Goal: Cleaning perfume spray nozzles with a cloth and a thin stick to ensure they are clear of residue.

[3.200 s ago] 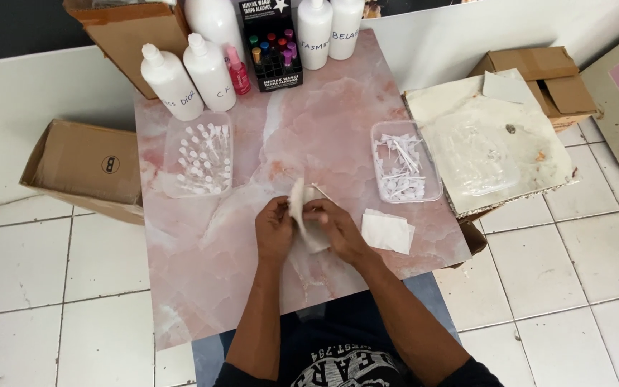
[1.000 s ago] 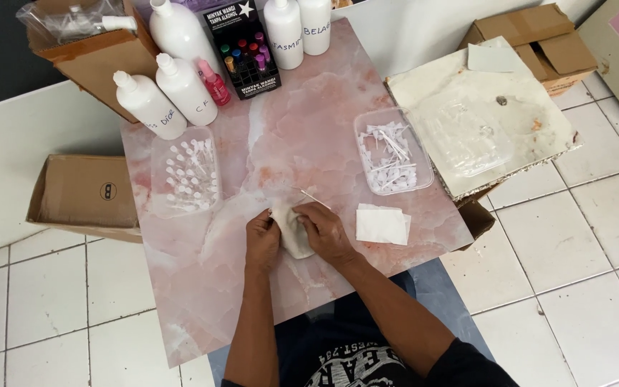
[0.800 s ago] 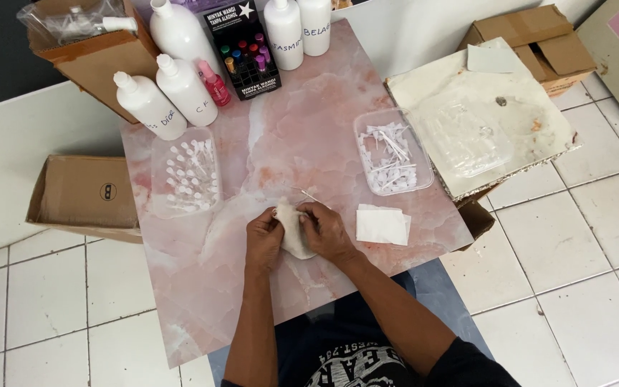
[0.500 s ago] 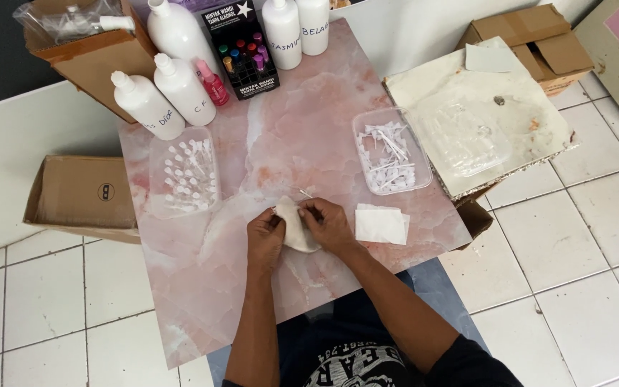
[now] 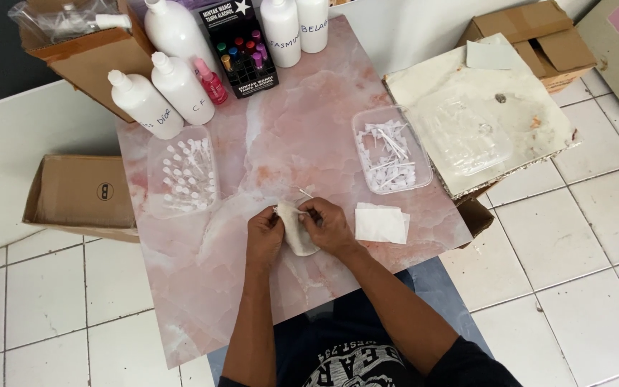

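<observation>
Both my hands meet over the near middle of a pink marble-patterned tabletop (image 5: 274, 143). My left hand (image 5: 264, 235) pinches the left edge of a small whitish cloth (image 5: 297, 231). My right hand (image 5: 329, 225) grips the cloth's right side together with a thin white stick (image 5: 302, 192) that pokes out toward the far left. A folded white tissue (image 5: 380, 223) lies just right of my right hand.
A clear tray of small white caps (image 5: 183, 172) sits left, a clear tray of thin white tubes (image 5: 390, 149) right. White bottles (image 5: 168, 86), a small pink bottle (image 5: 211, 81) and a black box of coloured vials (image 5: 239, 44) line the far edge. Cardboard boxes (image 5: 80, 193) and a white slab (image 5: 481, 122) flank the table.
The cloth has come down from an upright hold to lie low between my hands, which have closed in on it. The view has shifted slightly.
</observation>
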